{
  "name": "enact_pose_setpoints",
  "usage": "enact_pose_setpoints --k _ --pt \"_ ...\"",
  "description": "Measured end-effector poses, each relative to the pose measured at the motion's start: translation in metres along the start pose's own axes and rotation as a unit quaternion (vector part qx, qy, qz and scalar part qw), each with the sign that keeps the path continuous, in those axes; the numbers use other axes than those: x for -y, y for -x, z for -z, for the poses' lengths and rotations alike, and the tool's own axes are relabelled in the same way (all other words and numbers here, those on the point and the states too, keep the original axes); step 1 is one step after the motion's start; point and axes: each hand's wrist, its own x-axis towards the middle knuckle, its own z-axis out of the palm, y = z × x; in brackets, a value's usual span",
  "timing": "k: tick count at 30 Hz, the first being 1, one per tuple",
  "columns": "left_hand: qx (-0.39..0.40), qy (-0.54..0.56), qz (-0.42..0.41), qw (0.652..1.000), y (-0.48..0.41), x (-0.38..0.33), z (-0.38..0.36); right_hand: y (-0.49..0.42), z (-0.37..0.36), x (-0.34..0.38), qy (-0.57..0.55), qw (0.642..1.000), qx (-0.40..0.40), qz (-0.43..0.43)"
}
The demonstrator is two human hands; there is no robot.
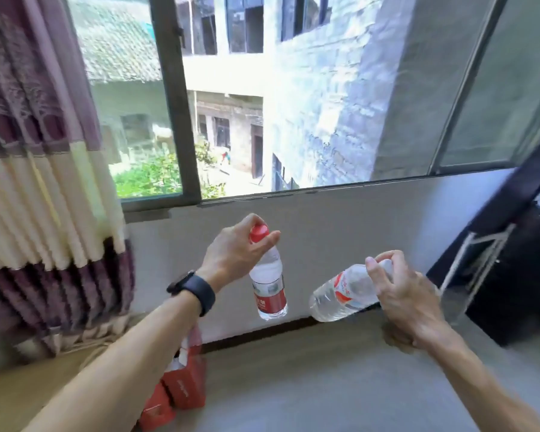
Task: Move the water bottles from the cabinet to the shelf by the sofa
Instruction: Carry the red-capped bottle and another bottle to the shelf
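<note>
I carry two clear water bottles with red-and-white labels in the air before a white wall under a window. My left hand [236, 249] grips the red cap and neck of one bottle [268, 288], which hangs upright. A dark watch sits on that wrist. My right hand [399, 291] is closed around the neck end of the second bottle [340, 291], which lies tilted with its base pointing down and left. Its cap is hidden by my fingers.
Purple and cream curtain [41, 182] hangs at the left. Red boxes [181, 385] stand on the floor below my left forearm. A dark cabinet [512, 275] with a metal part stands at the right. Grey floor [325, 385] stretches ahead to the wall.
</note>
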Motion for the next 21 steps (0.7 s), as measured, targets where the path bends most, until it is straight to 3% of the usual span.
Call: enact_pose_setpoints --k 7,12,21 --pt "0.167 0.020 -0.096 0.981 -0.055 -0.145 -0.170 -0.005 0.115 -0.131 0.052 0.991 -0.068 -0.101" --pt "0.234 0.057 -0.179 0.954 -0.084 -0.248 -0.261 -0.010 0.180 -0.204 0.135 0.971 -0.094 -0.172" --pt "0.344 0.146 -0.308 0.875 -0.139 -0.418 -0.398 -0.054 0.303 -0.296 0.212 0.909 -0.223 -0.281"
